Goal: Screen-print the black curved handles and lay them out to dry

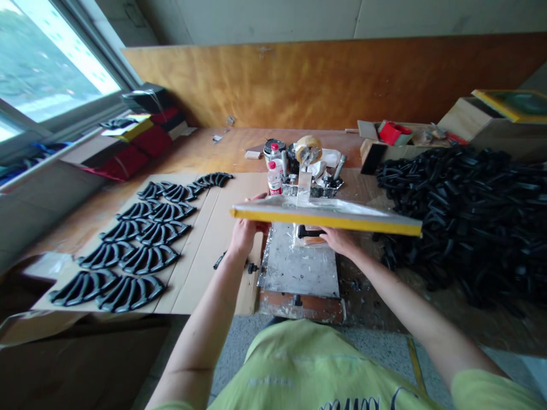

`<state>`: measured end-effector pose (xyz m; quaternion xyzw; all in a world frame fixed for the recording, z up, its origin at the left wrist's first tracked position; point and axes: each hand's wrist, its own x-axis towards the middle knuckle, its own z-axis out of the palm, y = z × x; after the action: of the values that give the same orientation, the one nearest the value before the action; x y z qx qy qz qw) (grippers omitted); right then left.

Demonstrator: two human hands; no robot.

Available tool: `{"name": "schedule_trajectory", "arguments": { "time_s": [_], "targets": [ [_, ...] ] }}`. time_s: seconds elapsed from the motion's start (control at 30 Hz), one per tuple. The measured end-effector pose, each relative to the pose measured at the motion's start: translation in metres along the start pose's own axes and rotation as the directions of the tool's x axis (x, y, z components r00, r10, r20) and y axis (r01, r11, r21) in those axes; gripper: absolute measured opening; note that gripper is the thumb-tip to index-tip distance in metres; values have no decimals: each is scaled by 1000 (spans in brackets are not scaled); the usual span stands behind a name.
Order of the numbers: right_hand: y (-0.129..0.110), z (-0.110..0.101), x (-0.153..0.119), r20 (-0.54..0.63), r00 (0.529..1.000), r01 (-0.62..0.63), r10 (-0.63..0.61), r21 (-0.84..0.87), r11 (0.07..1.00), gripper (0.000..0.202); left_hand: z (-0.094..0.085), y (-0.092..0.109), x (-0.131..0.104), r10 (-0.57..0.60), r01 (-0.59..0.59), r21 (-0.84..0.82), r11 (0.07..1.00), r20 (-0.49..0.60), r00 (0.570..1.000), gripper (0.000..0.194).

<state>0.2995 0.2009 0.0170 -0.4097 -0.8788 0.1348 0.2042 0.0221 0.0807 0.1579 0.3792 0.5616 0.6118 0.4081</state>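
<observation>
Bench (245, 139), gap under yellow-edged frame (337, 222), left hand (245, 232) seemingly gripping edge

The frame (327, 220) hangs over the right hand (339, 241), and bottles (274, 176) stand beyond the left hand (244, 233). A hand could pass over the plate (299, 270) nearer than both; a heap (453, 222) blocks the right hand's outer side.

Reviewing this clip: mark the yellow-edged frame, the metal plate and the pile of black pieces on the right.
Yellow-edged frame (325, 221): head view, middle of its near edge.
Metal plate (297, 266): head view, its flat top.
Pile of black pieces (461, 210): head view, around its middle.
</observation>
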Motion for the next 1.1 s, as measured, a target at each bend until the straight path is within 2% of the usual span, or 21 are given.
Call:
{"name": "schedule_trajectory", "arguments": {
  "time_s": [0.07, 0.13, 0.2, 0.27, 0.33, 0.37, 0.43, 0.5, 0.6, 0.7, 0.8, 0.83, 0.97, 1.03, 1.1],
  "targets": [
    [22, -22, 3, -100, 983, -156, 156, 5, 988, 30, -13, -17, -19, -77, 76, 31, 997, 3, 997, 69],
    [34, -40, 15, -189, 956, -229, 226, 7, 973, 35, -27, -41, -38, -217, 213, 99, 972, 38, 975, 69],
    [27, -48, 39, -285, 942, -180, 176, 13, 984, 37, -36, -70, -51, -347, 337, 158, 928, 38, 937, 71],
    [4, -46, 69, -321, 947, -25, 15, -27, 999, 48, -39, -99, -59, -395, 389, 163, 907, 3, 919, 80],
    [-25, -35, 98, -226, 964, 118, -140, -107, 987, 55, -39, -124, -61, -400, 402, 167, 900, -45, 915, 89],
    [-39, -28, 109, -144, 973, 160, -179, -140, 977, 51, -38, -132, -61, -399, 404, 172, 898, -67, 915, 91],
    [-58, -14, 121, 27, 983, 184, -182, -176, 967, 30, -37, -144, -59, -399, 410, 190, 892, -98, 912, 88],
    [-66, -5, 116, 138, 981, 164, -139, -189, 968, 14, -39, -148, -57, -395, 408, 194, 892, -103, 913, 84],
    [-67, -6, 85, 201, 964, 212, -173, -189, 959, 14, -41, -149, -57, -403, 410, 181, 894, -75, 912, 81],
    [-64, -20, 54, 278, 896, 391, -346, -124, 912, 16, -41, -150, -59, -417, 422, 179, 889, -63, 907, 81],
    [-63, -34, 46, 356, 826, 482, -438, -41, 875, 15, -40, -149, -59, -419, 423, 193, 885, -64, 906, 81],
    [-64, -35, 49, 356, 829, 473, -432, -32, 880, 13, -40, -149, -59, -417, 421, 191, 887, -62, 907, 81],
    [-67, -22, 50, 205, 920, 362, -335, -112, 926, 13, -41, -145, -59, -402, 406, 183, 895, -60, 914, 84],
    [-68, -14, 38, 171, 922, 372, -349, -131, 919, 17, -42, -144, -59, -394, 400, 193, 896, -67, 916, 83],
    [-65, -12, 27, 180, 903, 411, -391, -95, 907, 18, -42, -143, -59, -390, 396, 199, 896, -70, 918, 82]
  ]
}}
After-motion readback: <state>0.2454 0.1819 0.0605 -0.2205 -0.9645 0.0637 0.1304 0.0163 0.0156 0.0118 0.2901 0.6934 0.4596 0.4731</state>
